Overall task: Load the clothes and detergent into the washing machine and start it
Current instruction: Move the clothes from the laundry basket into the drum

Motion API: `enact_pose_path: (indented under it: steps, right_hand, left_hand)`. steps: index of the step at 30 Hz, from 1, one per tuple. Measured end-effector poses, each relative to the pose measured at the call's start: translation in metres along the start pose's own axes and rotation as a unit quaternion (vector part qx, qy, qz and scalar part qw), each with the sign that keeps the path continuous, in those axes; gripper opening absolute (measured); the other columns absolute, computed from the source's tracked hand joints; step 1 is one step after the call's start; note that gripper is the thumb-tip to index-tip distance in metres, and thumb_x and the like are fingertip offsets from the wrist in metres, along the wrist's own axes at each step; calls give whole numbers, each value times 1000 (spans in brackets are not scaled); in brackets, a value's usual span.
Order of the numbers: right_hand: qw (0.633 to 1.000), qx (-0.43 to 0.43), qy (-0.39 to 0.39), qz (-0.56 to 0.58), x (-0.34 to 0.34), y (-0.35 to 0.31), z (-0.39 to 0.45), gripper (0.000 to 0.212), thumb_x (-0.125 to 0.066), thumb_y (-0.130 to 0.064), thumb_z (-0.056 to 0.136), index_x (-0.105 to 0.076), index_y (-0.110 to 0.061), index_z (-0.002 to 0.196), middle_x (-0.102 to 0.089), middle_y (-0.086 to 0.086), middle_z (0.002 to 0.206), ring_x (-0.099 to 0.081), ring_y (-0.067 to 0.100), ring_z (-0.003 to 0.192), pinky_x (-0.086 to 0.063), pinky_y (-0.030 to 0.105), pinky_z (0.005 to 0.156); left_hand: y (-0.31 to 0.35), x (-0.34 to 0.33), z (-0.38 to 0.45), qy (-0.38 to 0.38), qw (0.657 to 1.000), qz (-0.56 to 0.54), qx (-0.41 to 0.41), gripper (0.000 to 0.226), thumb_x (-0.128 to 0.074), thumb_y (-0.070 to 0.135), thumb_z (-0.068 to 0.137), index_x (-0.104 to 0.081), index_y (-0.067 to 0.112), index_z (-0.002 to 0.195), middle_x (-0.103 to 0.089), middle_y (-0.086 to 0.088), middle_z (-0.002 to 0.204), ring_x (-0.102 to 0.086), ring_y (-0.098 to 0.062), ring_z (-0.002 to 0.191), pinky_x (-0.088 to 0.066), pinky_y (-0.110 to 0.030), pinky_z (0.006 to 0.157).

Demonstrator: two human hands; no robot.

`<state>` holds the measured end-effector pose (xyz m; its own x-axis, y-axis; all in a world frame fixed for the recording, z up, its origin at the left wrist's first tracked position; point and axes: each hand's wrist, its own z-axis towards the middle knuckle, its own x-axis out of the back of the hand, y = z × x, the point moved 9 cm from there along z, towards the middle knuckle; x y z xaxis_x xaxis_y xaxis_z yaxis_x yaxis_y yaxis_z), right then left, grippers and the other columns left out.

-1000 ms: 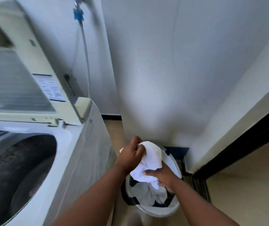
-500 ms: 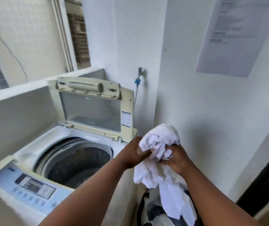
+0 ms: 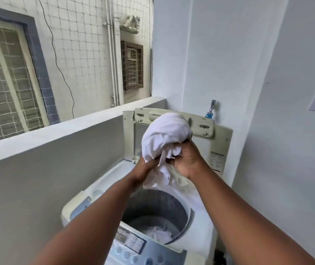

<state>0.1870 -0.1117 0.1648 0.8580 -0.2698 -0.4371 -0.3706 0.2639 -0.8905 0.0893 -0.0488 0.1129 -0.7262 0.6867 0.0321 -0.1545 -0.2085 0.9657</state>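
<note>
Hands grip one bunched white garment [image 3: 165, 138] above the washing machine [image 3: 196, 203]'s open drum [image 3: 153, 209]; the left hand [image 3: 143, 173] pinches the cloth's lower left fold, fingers pressed together; the right hand [image 3: 188, 161] curls its fingers into the folds on the right; most of the bundle bulges above both hands, a tail hanging below them over the drum; pale clothes [image 3: 159, 235] lie at the drum's bottom; the lid [image 3: 200, 129] stands upright behind the drum.

We are on a home's laundry balcony. A top-loading washing machine [image 3: 198, 205] stands open beside a low parapet wall [image 3: 57, 134], a water tap [image 3: 211, 109] on the wall behind it, and netting [image 3: 80, 50] screens the neighbouring building's windows.
</note>
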Motion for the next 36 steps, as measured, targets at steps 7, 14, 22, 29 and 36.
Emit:
enact_pose_path:
  steps: [7,14,22,29,36]
  right_hand:
    - [999,-21,37,-6,-21,45,51,36,-71,-12,41,-51,-12,71,-33,18,69,-36,25,57,-30,30,61]
    - [992,-121,35,-26,16,129,99,43,-77,-20,39,-59,-9,76,-43,19,73,-43,29,60,-35,30,61]
    - [964,-249,96,-5,87,237,114,19,-55,-25,89,-67,-13,97,-68,8,71,-64,23,68,-54,34,68]
    - [885,-394,186,-164,163,333,91,37,-65,-32,84,-65,1,102,-67,20,90,-67,35,81,-58,39,68]
    - [750,-505,169,-392,206,413,45,37,-65,-44,81,-64,-9,93,-65,14,97,-68,34,86,-58,38,56]
  left_hand:
    - [-37,47,22,-2,999,-4,32,70,-66,50,69,-57,-7,110,-69,-5,81,-65,-11,69,-48,-20,63]
    - [-112,68,43,30,993,16,116,46,-60,38,79,-61,6,112,-71,1,90,-66,-7,80,-49,-15,68]
    - [-219,82,38,35,944,36,326,28,-64,42,87,-64,18,102,-69,2,93,-62,-12,90,-48,-10,69]
    - [-312,91,28,-178,803,277,496,52,-60,51,85,-59,12,120,-61,-3,105,-58,-17,92,-44,-27,79]
    - [-410,51,16,-415,622,427,509,49,-48,27,95,-43,12,141,-39,-5,150,-39,-21,135,-31,-31,113]
